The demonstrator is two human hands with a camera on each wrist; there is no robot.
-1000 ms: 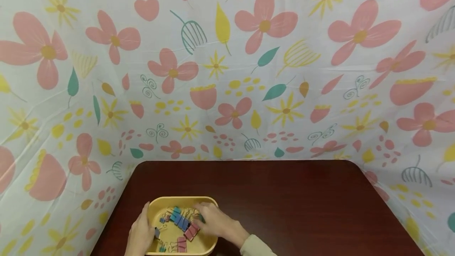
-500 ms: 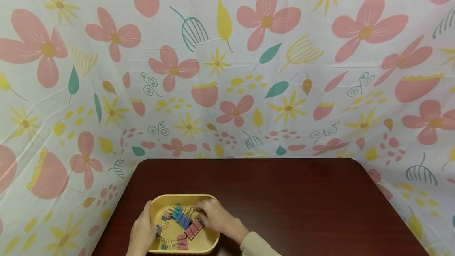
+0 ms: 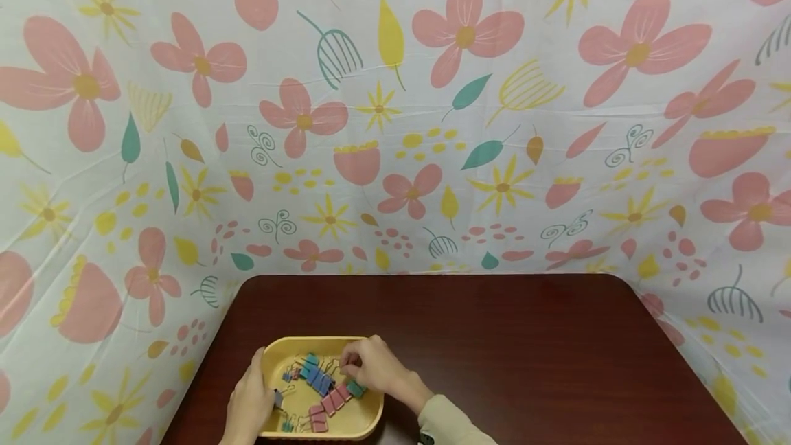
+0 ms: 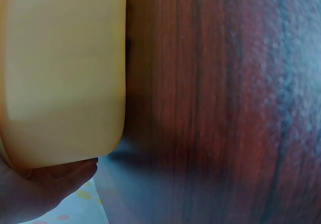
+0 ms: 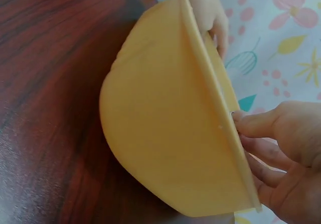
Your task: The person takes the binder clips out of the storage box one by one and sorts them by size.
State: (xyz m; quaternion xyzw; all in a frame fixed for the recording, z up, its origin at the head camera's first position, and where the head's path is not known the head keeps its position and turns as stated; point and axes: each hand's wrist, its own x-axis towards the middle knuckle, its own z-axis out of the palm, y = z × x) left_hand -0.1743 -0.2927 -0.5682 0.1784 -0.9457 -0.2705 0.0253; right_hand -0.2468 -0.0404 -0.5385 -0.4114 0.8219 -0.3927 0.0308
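A yellow tray (image 3: pixel 321 343) stands at the table's near left with several binder clips in it. My left hand (image 3: pixel 247 400) grips its left wall, the fingers along the outside; the left wrist view shows the hand (image 4: pixel 45 189) at the tray's end. My right hand (image 3: pixel 377 366) is over the tray's right side, thumb and fingertips together. In the right wrist view a bit of wire shows at the thumb tip of that hand (image 5: pixel 286 143); the rim hides the rest. Below it lie a green clip (image 3: pixel 355 389) and a pink clip (image 3: pixel 334 400); a blue clip (image 3: pixel 318 380) is further left.
Another pink clip (image 3: pixel 318 421) and a small green clip (image 3: pixel 287 426) lie near the tray's front wall. A dark clip (image 3: pixel 278 398) is beside the left hand. The dark wooden table (image 3: pixel 525 362) extends right, before a flower-printed sheet (image 3: pixel 408 122).
My right hand has lifted a little and its fingers have drawn together, uncovering the green clip. The left hand stays on the tray. The view has shifted slightly.
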